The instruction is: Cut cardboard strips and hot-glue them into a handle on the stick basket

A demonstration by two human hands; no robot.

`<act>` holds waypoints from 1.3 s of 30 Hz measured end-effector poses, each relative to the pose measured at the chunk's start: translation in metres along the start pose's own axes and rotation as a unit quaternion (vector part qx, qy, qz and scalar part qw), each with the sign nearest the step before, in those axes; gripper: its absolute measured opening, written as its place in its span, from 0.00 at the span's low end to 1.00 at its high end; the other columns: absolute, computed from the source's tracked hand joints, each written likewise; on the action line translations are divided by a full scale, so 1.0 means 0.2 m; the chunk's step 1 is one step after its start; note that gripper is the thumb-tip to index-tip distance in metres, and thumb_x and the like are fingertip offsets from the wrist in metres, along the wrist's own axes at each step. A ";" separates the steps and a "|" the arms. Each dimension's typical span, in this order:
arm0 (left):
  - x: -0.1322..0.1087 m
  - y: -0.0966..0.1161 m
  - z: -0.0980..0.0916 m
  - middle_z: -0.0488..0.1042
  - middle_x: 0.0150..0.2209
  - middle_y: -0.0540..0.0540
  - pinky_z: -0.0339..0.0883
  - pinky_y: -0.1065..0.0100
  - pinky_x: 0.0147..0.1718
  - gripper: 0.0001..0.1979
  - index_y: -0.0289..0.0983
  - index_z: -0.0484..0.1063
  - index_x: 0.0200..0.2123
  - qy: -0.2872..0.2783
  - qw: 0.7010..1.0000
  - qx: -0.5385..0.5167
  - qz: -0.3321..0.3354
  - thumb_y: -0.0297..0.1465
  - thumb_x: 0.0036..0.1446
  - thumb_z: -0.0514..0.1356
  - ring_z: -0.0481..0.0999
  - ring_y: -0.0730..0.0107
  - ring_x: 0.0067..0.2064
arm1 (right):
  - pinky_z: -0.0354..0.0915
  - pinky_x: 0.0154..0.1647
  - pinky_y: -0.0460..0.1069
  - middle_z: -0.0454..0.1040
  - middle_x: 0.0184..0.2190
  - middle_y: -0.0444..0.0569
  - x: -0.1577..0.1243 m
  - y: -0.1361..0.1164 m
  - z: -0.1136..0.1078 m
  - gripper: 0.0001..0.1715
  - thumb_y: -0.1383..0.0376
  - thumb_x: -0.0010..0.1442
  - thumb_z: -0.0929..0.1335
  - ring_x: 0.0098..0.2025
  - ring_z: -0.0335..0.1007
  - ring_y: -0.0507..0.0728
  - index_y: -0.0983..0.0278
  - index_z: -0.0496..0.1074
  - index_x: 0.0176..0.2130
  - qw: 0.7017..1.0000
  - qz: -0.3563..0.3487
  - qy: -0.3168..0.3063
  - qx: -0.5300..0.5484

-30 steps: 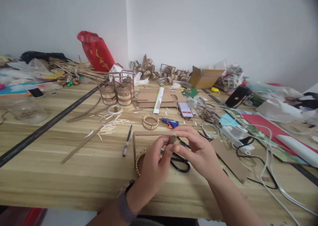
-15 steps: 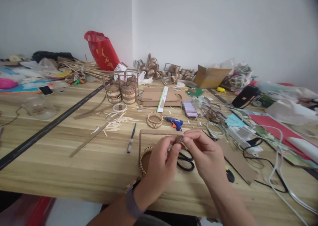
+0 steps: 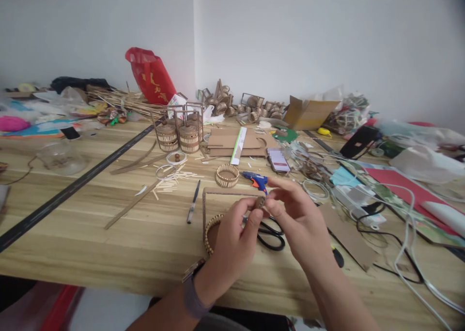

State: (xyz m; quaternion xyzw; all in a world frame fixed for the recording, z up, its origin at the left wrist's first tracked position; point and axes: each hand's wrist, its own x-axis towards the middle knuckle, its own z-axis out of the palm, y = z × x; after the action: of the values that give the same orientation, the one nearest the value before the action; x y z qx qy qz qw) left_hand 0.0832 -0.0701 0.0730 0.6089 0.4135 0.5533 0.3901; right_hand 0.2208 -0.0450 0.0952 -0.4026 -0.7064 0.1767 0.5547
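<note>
A small brown rolled piece (image 3: 260, 202), seemingly a coiled cardboard strip, is pinched between the thumb and fingers of my left hand (image 3: 238, 231). My right hand (image 3: 300, 219) has its thumb and a bent finger at the piece's right side, with the index finger lifted away. Under my hands lie black-handled scissors (image 3: 273, 240). Partly hidden behind my left hand is a round stick-walled basket (image 3: 209, 234), inside a brown cardboard frame (image 3: 204, 205). Just beyond my fingers rests a blue glue gun (image 3: 256, 180), beside a small stick-walled ring (image 3: 227, 176).
Left of my hands lie a pen (image 3: 193, 202) and scattered short sticks (image 3: 169, 181). Lidded stick baskets (image 3: 189, 139) stand farther back near cardboard sheets (image 3: 221, 139). A phone (image 3: 279, 160), white cables (image 3: 410, 224) and a cardboard piece (image 3: 347, 234) lie to the right.
My right index finger has lifted and spread away from the rolled piece. Both hands stay nearly in place, with the piece slightly lower. The phone screen shows more clearly.
</note>
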 end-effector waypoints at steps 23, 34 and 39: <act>-0.35 -0.06 -0.28 0.71 0.53 0.42 0.64 0.58 0.58 0.19 0.43 0.65 0.57 0.052 0.959 0.121 0.252 0.23 0.65 0.53 0.68 0.60 0.59 | 0.67 0.44 0.53 0.77 0.37 0.49 0.03 0.12 0.03 0.20 0.45 0.60 0.68 0.40 0.72 0.58 0.57 0.77 0.38 0.972 0.110 -0.095 0.184; 0.07 0.03 -0.44 0.76 0.38 0.48 0.64 0.66 0.44 0.24 0.39 0.74 0.36 0.024 0.999 0.046 -0.001 0.46 0.71 0.44 0.73 0.66 0.42 | 0.63 0.40 0.51 0.71 0.27 0.46 0.08 0.04 0.10 0.28 0.42 0.58 0.68 0.34 0.67 0.56 0.62 0.74 0.26 0.884 0.214 -0.198 0.367; 0.09 0.04 -0.43 0.68 0.25 0.52 0.59 0.68 0.34 0.22 0.39 0.66 0.24 -0.036 0.999 -0.026 0.000 0.42 0.69 0.50 0.68 0.70 0.31 | 0.61 0.38 0.49 0.68 0.24 0.43 0.07 0.04 0.12 0.24 0.46 0.59 0.70 0.32 0.65 0.53 0.62 0.73 0.24 0.844 0.219 -0.209 0.443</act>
State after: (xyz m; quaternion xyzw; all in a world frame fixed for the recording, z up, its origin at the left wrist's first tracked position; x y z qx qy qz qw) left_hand -0.0001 -0.0542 0.0951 0.6184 0.3848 0.5414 0.4200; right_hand 0.2010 -0.0246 0.0909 -0.2117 -0.5450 0.6680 0.4603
